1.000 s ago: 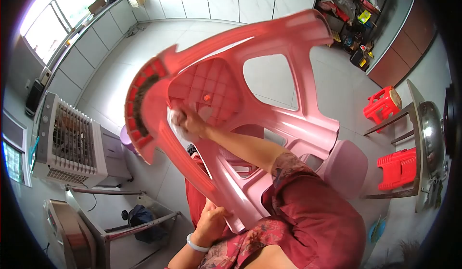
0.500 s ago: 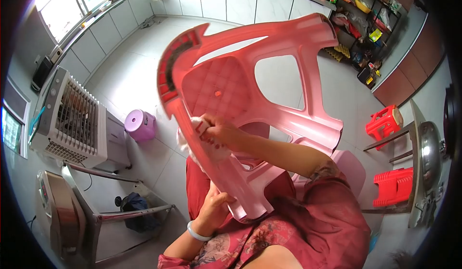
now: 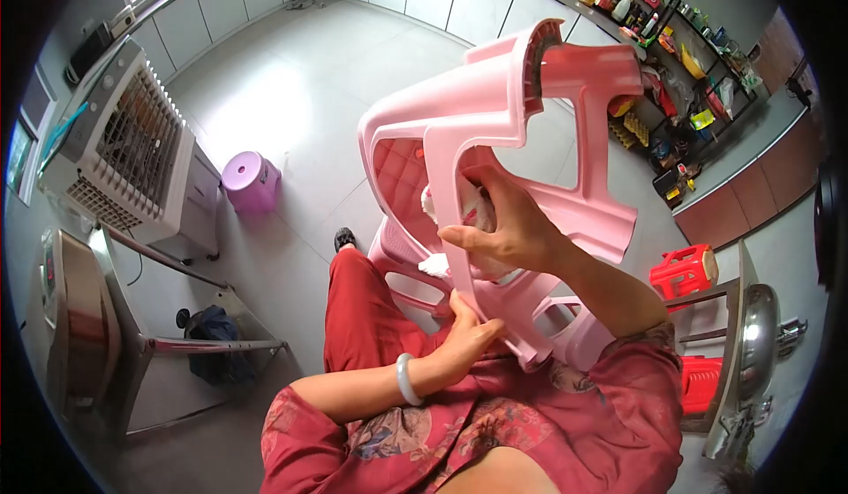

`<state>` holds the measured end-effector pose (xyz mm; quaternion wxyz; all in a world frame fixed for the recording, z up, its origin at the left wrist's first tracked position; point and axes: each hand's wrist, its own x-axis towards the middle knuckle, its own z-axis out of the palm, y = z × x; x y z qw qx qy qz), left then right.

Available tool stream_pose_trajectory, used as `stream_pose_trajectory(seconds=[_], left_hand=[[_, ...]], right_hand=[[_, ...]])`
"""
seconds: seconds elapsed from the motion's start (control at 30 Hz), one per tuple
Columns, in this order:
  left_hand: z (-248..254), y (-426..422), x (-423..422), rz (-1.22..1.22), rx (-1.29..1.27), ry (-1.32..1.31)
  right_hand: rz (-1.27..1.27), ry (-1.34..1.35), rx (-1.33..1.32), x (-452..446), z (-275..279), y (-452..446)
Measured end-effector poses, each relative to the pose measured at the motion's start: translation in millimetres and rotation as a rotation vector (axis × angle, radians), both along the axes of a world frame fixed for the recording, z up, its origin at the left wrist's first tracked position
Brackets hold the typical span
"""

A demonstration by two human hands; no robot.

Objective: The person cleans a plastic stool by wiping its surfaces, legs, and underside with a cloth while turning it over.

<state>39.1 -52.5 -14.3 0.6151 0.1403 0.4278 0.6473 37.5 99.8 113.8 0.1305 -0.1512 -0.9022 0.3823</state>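
Pink chair (image 3: 468, 96) touches cloth (image 3: 478, 215) in right hand (image 3: 519, 231).

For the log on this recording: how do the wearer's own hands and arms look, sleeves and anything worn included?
The left hand is gloveless, with a smooth, pale, rounded bangle at its wrist. The right hand is also gloveless, its wrist unadorned. Both loose red sleeves stop around the elbow, leaving the forearms uncovered, and carry a floral print.
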Motion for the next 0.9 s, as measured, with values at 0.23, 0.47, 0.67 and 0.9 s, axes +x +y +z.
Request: stream_pose_trajectory(seconds=[0.23,0.47,0.67,0.9], left_hand=[[-18.8,24.3,23.8,-0.026,-0.051,0.142],[-33.4,20.5,1.9,-0.055,0.102,0.179],[-88.7,30.5,-76.4,0.348,-0.094,0.14],[-119.7,41.3,-147.5,0.568,-0.176,-0.268]], right_hand=[[-0.028,-0.204,0.135,3.7,0.8,-9.5],[0.008,-0.032,0.185,42.0,1.3,10.4],[0.032,-0.066,0.311,79.9,1.5,31.3],[-0.026,-0.091,0.407,102.3,-2.1,39.9]])
